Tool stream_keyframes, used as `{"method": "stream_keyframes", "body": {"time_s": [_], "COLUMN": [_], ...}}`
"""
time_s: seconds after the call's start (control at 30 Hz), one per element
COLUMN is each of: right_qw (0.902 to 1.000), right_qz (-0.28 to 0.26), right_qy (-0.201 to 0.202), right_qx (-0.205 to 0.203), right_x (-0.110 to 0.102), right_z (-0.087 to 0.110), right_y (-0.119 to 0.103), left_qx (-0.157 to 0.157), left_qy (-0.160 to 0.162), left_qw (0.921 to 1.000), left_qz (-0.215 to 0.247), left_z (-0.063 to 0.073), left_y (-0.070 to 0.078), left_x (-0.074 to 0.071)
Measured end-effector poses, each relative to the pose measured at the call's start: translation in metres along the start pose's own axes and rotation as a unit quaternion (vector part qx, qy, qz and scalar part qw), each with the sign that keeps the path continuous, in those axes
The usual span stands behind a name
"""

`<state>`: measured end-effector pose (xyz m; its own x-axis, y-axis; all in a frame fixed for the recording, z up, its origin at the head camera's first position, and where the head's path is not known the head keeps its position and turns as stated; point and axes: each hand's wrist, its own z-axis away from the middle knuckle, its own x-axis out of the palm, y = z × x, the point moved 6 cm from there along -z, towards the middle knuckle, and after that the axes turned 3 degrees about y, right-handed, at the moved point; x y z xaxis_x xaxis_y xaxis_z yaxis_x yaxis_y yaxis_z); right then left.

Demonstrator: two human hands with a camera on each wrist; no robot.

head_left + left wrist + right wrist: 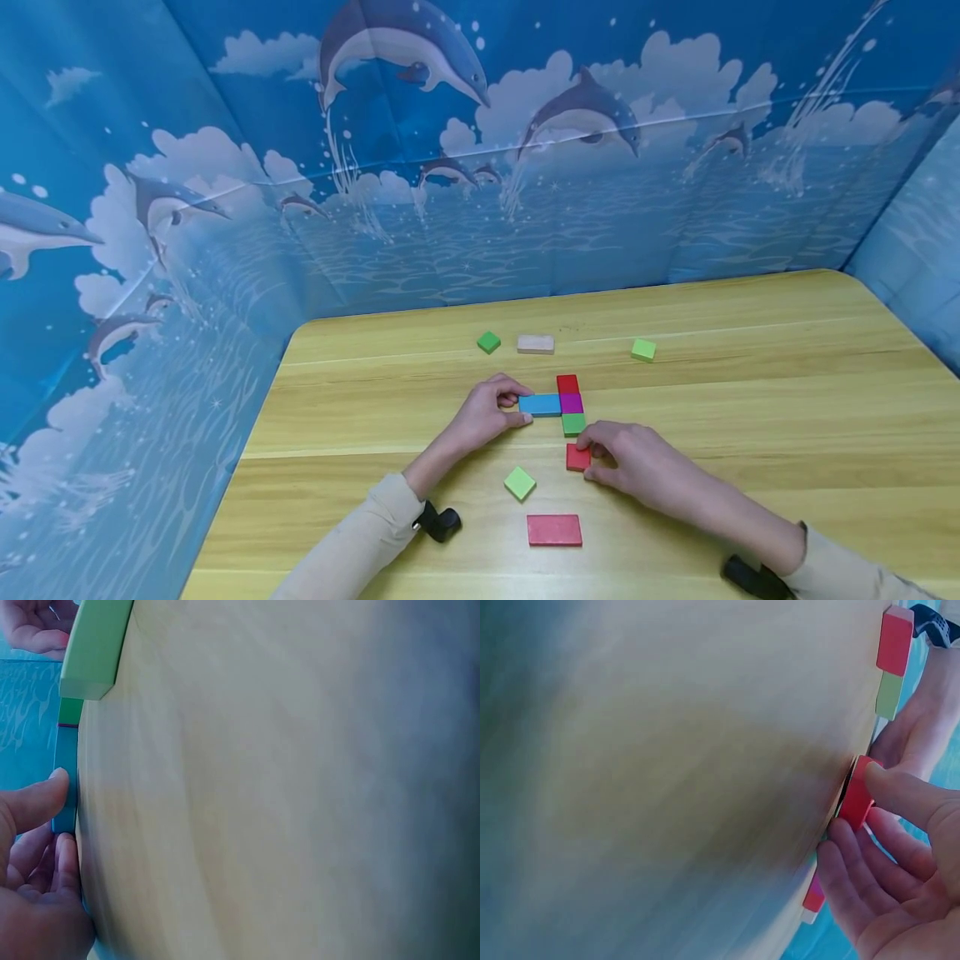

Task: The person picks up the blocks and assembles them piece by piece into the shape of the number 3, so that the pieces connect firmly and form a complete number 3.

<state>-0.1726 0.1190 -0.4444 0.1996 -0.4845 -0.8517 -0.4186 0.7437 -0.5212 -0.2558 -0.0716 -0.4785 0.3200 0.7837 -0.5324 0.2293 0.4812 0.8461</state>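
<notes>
On the wooden table a red block (pixel 567 384), a magenta block (pixel 572 403) and a green block (pixel 573 425) form a short column. A blue rectangular block (pixel 540 406) meets the magenta one from the left. My left hand (pixel 487 414) grips the blue block's left end between thumb and fingers; the left wrist view shows the thumb on its side. My right hand (pixel 637 462) pinches a small red block (pixel 578 457) just below the green one, with a narrow gap between them. In the right wrist view the thumb presses that red block (pixel 856 793) against the fingers.
A light green block (pixel 520 483) and a pinkish-red rectangular block (pixel 554 530) lie nearer me. Farther back are a dark green block (pixel 489 342), a pale pinkish-grey block (pixel 536 344) and another light green block (pixel 643 349). A dolphin-print curtain (pixel 480 242) stands behind the table.
</notes>
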Motion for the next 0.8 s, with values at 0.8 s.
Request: {"method": "stream_keyframes", "body": {"time_s": [0.8], "right_qw": [0.9987], "right_qz": [0.040], "right_qy": [0.032], "right_qx": [0.000], "right_x": [-0.0031], "right_z": [-0.0050], "right_y": [0.0001], "left_qx": [0.006], "left_qy": [-0.001], "left_qw": [1.0000], "left_qz": [0.001], "left_z": [-0.0011], "left_y": [0.0042], "left_x": [-0.0007]}}
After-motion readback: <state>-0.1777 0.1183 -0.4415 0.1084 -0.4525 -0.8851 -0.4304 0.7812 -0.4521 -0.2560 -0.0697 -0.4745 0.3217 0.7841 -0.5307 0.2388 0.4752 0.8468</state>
